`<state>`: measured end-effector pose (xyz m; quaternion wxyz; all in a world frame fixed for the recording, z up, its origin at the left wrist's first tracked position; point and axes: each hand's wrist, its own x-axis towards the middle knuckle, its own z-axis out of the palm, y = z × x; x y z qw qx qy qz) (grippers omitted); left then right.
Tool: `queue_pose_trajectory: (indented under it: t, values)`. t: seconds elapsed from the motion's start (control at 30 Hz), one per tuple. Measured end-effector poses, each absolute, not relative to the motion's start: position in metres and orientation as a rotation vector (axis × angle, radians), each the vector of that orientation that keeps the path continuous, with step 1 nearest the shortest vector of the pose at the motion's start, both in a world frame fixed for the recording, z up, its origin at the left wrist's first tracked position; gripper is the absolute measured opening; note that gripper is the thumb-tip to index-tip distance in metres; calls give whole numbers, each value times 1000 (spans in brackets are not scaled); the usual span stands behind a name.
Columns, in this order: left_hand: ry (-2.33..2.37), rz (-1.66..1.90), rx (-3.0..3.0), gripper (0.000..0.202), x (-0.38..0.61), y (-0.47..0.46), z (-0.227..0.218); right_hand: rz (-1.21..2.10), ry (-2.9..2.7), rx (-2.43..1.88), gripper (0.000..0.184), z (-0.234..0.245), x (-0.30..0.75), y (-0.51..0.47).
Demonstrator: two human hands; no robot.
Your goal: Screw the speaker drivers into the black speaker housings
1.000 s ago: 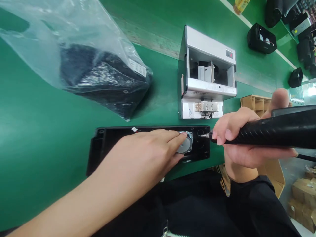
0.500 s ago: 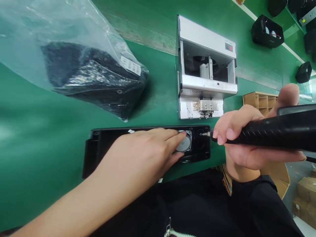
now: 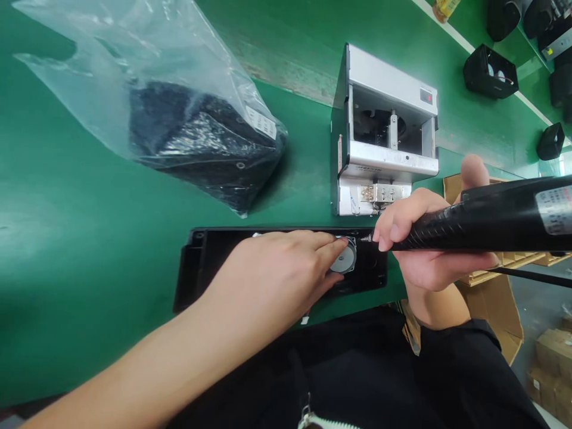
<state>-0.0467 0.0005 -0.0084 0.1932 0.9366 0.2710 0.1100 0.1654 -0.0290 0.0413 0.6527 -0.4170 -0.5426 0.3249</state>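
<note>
A round silver speaker driver (image 3: 343, 260) with a square metal frame sits in a long black plastic housing (image 3: 375, 262). My left hand (image 3: 290, 262) reaches over the housing and grips the driver, fingers on its far edge and thumb on its near side. My right hand (image 3: 415, 232) is wrapped around a black electric screwdriver (image 3: 482, 220), held almost level. The screwdriver's bit (image 3: 365, 239) points left, its tip at the upper right corner of the driver's frame. Whether a screw is under the tip is too small to tell.
Beyond the housing stands a silver screw feeder (image 3: 388, 107). A clear plastic bag (image 3: 196, 131) holding dark parts lies at the left. Cardboard boxes (image 3: 504, 310) are at the right, below a cable (image 3: 536, 276). Open black speaker boxes (image 3: 491, 71) stand farther back.
The screwdriver's tip has moved left and slightly up, from the housing's right end to the driver's frame corner. My left hand keeps its grip. The whole view has shifted somewhat.
</note>
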Motion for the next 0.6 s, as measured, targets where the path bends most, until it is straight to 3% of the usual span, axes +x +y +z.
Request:
queue_pose_trajectory:
  t: [0.4,0.6]
  values:
    - [779,240,2565,28,-45,1,-6,731,-1231,-1023,96,27,156,-23]
    - [792,267,2519,32,-47,0,-9,706,-1256,-918,67,21,159,-26]
